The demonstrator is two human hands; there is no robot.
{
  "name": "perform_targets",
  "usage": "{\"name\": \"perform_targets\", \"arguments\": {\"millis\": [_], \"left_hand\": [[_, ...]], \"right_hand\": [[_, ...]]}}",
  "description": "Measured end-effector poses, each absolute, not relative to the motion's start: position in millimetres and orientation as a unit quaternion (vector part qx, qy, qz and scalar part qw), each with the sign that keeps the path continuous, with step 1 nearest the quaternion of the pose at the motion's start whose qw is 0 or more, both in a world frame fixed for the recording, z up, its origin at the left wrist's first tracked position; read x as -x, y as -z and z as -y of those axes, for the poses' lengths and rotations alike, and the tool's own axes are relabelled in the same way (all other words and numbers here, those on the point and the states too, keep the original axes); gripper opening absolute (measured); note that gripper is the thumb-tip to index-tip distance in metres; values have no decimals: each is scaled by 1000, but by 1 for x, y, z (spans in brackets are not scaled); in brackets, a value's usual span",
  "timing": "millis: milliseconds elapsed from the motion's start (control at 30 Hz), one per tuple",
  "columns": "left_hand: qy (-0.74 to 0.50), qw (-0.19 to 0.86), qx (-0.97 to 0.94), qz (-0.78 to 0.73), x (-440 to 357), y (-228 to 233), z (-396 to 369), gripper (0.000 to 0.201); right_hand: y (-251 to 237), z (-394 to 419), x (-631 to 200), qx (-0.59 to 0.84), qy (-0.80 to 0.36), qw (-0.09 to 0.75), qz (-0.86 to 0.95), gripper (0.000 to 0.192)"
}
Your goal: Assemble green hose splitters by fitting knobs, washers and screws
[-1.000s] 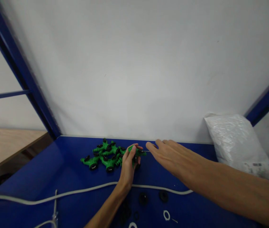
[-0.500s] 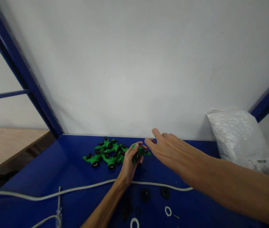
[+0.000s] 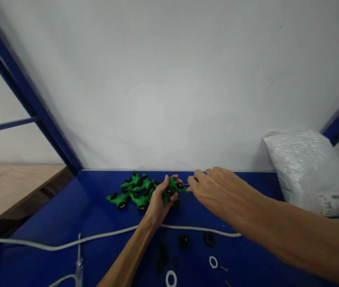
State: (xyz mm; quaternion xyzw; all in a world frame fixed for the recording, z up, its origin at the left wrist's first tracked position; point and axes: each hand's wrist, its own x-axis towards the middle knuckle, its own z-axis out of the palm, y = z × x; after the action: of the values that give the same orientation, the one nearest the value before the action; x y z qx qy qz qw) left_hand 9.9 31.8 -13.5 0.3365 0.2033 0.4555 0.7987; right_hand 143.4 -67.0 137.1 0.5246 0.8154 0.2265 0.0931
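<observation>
Gripping: the left hand (image 3: 157, 201) is closed around a green plastic hose connector (image 3: 173, 187), thumb over its top, lifted just off the blue tabletop (image 3: 67, 215).
Pinching: the right hand (image 3: 217, 191) has its thumb and forefinger brought together on something thin at the connector's right end; it looks like a small pin or wire, too small to name for certain.
Key relation: the held connector lies between the two hands, its long axis running left to right, its free end pointing at the right hand's fingertips (image 3: 191, 183), which touch or almost touch it.
Nearer hand: the left hand has the connector; the right hand meets it only at the tip.
Left of the left hand: a pile of green connectors (image 3: 130, 193) with black caps, touching one another, just beside the knuckles.
Nearer the person than both hands: a white cord (image 3: 97, 240) crossing the tabletop under both forearms; past it, black washers (image 3: 196, 240) and white rings (image 3: 192, 270) lie loose, apart from one another.
Containers: a clear plastic bag (image 3: 306, 171) stands well to the right of the right forearm, against the white wall (image 3: 169, 79); it is filled with small pale pieces, too fine to tell.
</observation>
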Motion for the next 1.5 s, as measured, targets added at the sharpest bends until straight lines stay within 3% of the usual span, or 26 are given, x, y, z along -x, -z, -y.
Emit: {"name": "perform_targets", "arguments": {"millis": [67,200,367,533,667,800,933,1133,1267,1333,1400,1500], "left_hand": [[-456,800,-334,-199,-11,14,-32,37],[-476,785,-329,-220,-12,11,-32,41],[-498,763,-327,-252,-13,13,-32,45],[-505,741,-352,-269,-14,14,-29,44],[-518,718,-363,-290,-16,11,-27,43],[-533,707,-359,-295,-18,10,-27,42],[-538,690,-373,-309,-17,11,-25,41],[-534,661,-412,-327,-16,16,-23,45],[-544,659,-406,-324,-17,15,-24,45],[-548,660,-400,-321,-17,15,-24,45],[-548,660,-401,-321,-18,15,-24,45],[-547,658,-403,-325,-19,15,-23,45]], "right_hand": [[-132,66,-149,-505,-227,71,-830,24],[-125,65,-156,-477,-215,52,-851,62],[-123,63,-148,-491,-263,40,-830,28],[-132,62,-140,-525,-242,82,-812,19],[-128,61,-143,-525,-242,99,-810,18],[-111,62,-147,-483,-326,52,-811,23],[-108,64,-147,-428,-361,61,-827,23],[-105,62,-162,-514,-245,47,-821,30],[-106,62,-171,-595,-155,10,-788,9],[-107,61,-173,-636,-118,3,-763,28],[-104,61,-176,-626,-110,-18,-772,35],[-90,60,-183,-565,-135,-58,-812,20]]}}
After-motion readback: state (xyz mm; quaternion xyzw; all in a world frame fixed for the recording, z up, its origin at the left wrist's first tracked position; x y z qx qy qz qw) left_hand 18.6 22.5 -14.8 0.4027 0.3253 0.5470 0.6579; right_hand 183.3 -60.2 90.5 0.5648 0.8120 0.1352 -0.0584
